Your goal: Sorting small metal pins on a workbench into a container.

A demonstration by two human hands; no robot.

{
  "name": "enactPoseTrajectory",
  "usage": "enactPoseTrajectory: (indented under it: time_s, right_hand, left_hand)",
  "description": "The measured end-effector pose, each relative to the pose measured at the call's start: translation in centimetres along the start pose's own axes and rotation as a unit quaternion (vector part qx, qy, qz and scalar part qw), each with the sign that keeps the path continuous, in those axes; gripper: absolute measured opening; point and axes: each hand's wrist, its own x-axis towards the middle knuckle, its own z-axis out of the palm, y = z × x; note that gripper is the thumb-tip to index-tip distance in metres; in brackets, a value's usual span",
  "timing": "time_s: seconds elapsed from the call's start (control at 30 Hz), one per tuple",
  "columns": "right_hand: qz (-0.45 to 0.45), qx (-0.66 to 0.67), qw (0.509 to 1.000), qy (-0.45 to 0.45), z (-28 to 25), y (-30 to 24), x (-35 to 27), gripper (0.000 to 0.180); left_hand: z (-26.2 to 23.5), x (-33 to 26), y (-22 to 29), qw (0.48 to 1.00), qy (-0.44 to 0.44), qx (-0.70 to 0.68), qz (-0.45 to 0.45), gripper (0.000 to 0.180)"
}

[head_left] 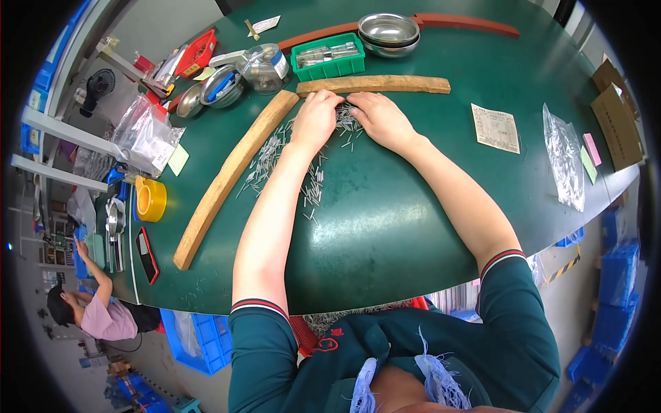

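A loose heap of short thin metal pins (346,118) lies between my hands on the green tabletop (385,227). My left hand (317,118) is cupped at the heap's left side, fingers bent but not closed round anything I can see. On the other side my right hand (383,121) rests palm down, its fingers reaching toward the pins. Both sets of fingertips are close to a wooden strip (392,84) that lies crosswise beyond them. More pins (265,162) are scattered under and beside my left forearm, along a second, slanting wooden strip (231,182).
Beyond the strips stand a green basket (344,67) of small parts, metal bowls (389,31) and a clear jar (265,69). Yellow tape (150,199) and a phone (147,255) lie left. A paper slip (496,129) and plastic bag (564,158) lie right. Another person (103,313) works at far left.
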Motion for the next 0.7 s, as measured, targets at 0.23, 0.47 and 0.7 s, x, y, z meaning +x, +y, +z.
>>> enactPoseTrajectory:
  time_s: [0.23, 0.47, 0.7]
  right_hand:
    - [-0.036, 0.011, 0.997, -0.071, -0.2, -1.1, 0.8, 0.056]
    - [-0.057, 0.058, 0.992, -0.098, 2.9, -1.9, 4.1, 0.065]
    - [0.000, -0.058, 0.994, -0.095, 3.9, -3.9, 5.1, 0.053]
  left_hand:
    - [-5.4, -5.3, 0.0, 0.999, -0.021, -0.017, -0.021, 0.029]
    - [-10.1, -13.2, -1.3, 0.993, -0.033, 0.000, -0.116, 0.037]
    - [-10.0, -15.5, -2.2, 0.984, -0.014, -0.006, -0.177, 0.036]
